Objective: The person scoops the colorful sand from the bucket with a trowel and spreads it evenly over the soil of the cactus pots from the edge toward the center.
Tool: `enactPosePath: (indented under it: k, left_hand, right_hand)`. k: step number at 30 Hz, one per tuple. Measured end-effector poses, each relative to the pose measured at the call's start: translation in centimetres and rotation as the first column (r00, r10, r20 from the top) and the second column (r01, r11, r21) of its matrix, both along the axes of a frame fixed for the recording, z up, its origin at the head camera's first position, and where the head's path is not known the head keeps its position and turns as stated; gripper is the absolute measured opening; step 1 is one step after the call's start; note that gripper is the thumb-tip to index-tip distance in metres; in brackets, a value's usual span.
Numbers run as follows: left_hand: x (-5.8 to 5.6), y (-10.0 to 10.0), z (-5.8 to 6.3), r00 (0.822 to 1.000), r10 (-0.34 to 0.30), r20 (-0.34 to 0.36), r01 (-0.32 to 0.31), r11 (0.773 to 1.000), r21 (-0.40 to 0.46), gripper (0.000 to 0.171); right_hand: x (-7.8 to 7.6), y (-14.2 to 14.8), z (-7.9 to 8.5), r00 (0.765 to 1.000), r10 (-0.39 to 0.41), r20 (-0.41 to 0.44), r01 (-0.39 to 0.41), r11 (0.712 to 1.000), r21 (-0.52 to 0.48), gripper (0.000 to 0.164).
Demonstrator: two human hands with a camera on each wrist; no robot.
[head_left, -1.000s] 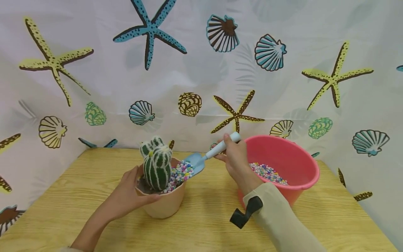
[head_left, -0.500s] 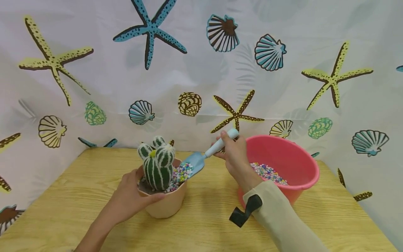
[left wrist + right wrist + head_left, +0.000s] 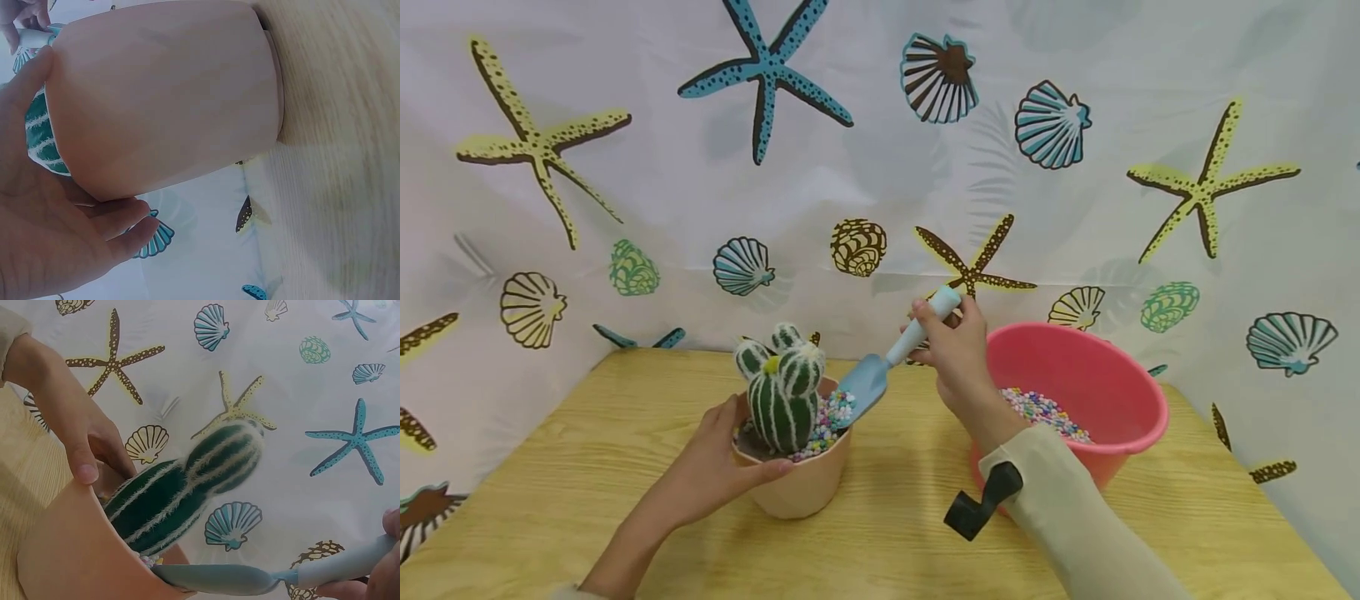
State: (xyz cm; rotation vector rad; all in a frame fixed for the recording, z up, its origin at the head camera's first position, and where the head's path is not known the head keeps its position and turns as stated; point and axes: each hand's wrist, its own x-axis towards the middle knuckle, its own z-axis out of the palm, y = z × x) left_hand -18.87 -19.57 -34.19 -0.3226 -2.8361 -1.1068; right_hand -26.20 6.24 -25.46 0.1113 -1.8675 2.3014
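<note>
A green cactus [image 3: 782,408] with white fuzzy ribs stands in a peach flower pot [image 3: 801,487] on the table. My left hand [image 3: 715,471] grips the pot's left side, thumb along the front of the rim, as the left wrist view also shows. In my right hand [image 3: 958,358] is a light blue trowel [image 3: 865,383], held by its pale handle. Its blade slopes down over the pot's right rim, with colourful beads [image 3: 842,407] at the tip. More beads lie around the cactus; dark soil shows at the left inside the pot.
Right of the pot, a pink bucket [image 3: 1138,446] holds more colourful beads [image 3: 1041,412], partly hidden behind the right forearm. A black strap piece [image 3: 981,500] sticks out from the right sleeve. Behind the wooden table [image 3: 895,550] hangs a white cloth [image 3: 880,167] printed with starfish and shells.
The trowel's handle has risen and its blade tips more steeply into the pot. Fewer beads lie on the blade. The cactus leans less to the left, and the left hand stays at the pot.
</note>
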Motion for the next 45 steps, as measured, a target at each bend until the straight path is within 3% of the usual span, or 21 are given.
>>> enactPosePath:
  k: [5,14,24,32,37,45]
  left_hand:
    - [0.2,0.1,0.1,1.000,0.005,0.020,-0.004,1.000,-0.008,0.109]
    - [0.0,0.0,0.2,0.998,0.000,0.061,0.002,1.000,-0.026,0.109]
    - [0.0,-0.2,0.1,0.997,0.007,0.083,-0.004,0.999,-0.037,0.111]
    - [0.1,-0.1,0.1,0.997,0.010,0.074,-0.009,1.000,-0.023,0.111]
    - [0.0,0.0,-0.1,0.998,0.004,0.059,-0.003,1.000,-0.011,0.110]
    - [-0.1,-0.2,0.1,0.999,-0.002,0.044,0.002,1.000,0.004,0.108]
  right_hand:
    - [0.2,-0.5,0.2,0.999,0.017,-0.043,-0.015,0.999,0.038,0.029]
    - [0.2,-0.8,0.4,0.997,-0.013,-0.076,0.014,1.000,0.007,0.023]
    - [0.1,-1.7,-0.2,0.997,0.015,-0.077,-0.014,1.000,0.015,0.026]
    - [0.0,-1.8,-0.7,0.989,0.032,-0.146,-0.022,0.997,0.075,0.024]
    - [-0.1,-1.6,-0.7,0.981,0.003,-0.196,0.022,0.992,0.127,0.025]
    - [-0.1,-1.9,-0.2,0.981,-0.003,-0.191,0.020,0.996,0.088,0.026]
